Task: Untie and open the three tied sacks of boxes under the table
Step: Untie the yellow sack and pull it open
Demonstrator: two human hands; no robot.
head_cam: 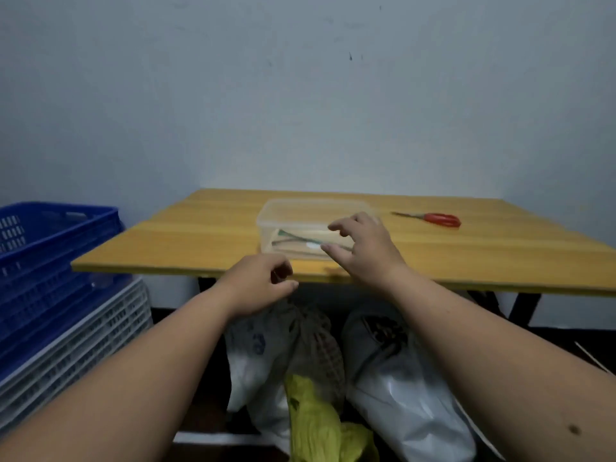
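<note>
Left hand [263,281] hovered at the bench [206,235] near edge, fingers loosely curled, holding nothing. Right hand [363,251] spread open over the clear container [276,225]; sacks [400,371] sat beneath

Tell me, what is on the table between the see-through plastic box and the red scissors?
Nothing: in the head view only bare yellow wooden table shows between the clear plastic box and the red-handled scissors.

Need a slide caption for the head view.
Both hands raised at table edge, tied sacks waiting underneath.
</note>
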